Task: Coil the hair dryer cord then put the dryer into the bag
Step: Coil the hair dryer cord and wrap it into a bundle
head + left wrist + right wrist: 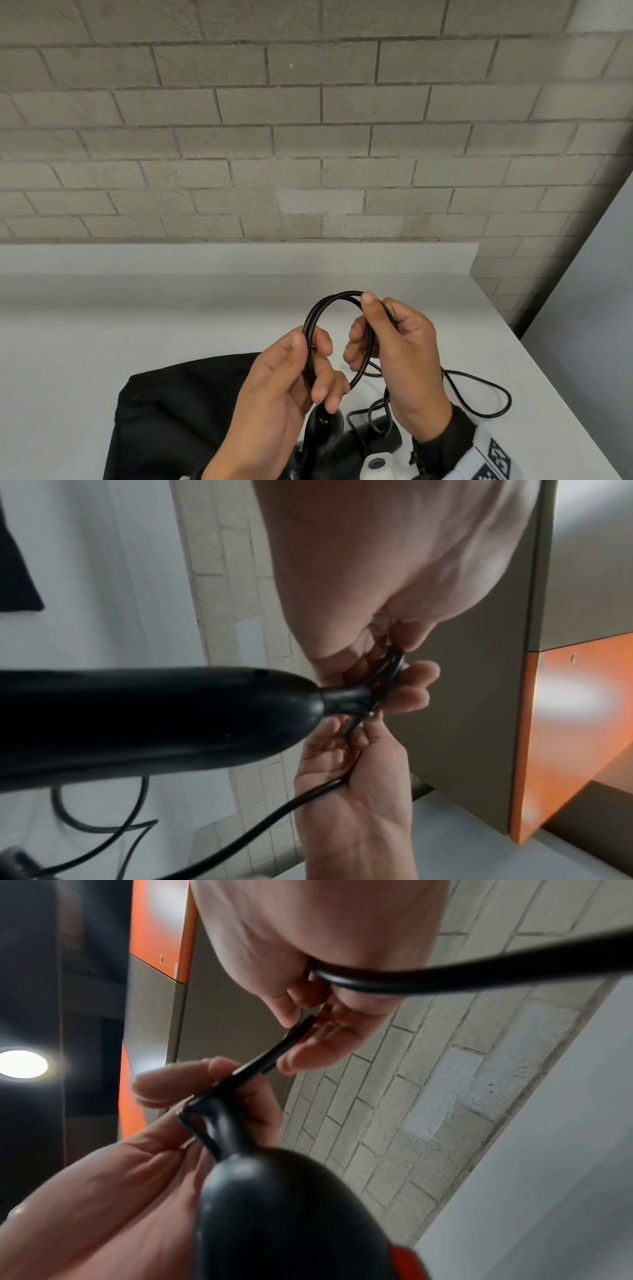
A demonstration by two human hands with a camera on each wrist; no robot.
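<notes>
Two hands up on one cord loop, lower centre of the head view. Left hand (274, 387) pinches the left side of the cord (337, 295) between thumb and curled fingers; right hand (404, 356) grips the right side, thumb on the top of the loop, fingers curled behind it. Loop shows two strands side by side, held above the counter and clear of it. One hair dryer (322, 442), black, hangs below the left hand at the bottom edge of the frame, its handle end just under the fingers; the left wrist view shows the handle (154, 721) and the strain relief running into the pinch. Slack cord drops from the right hand and trails in a loose curve over the counter (102, 318) toward lower right, near the right counter edge but not over it. One black bag (178, 411) lies flat on the counter at lower left, touching or just behind the dryer; cannot tell if its mouth is open. One plug, blurred, at the bottom left corner of the left wrist view (13, 861). White counter runs bare to the left and behind the hands up to a low white upstand; brick wall (308, 137) above it. Counter's right edge slants down from centre right to lower right, grey floor beyond it.
</notes>
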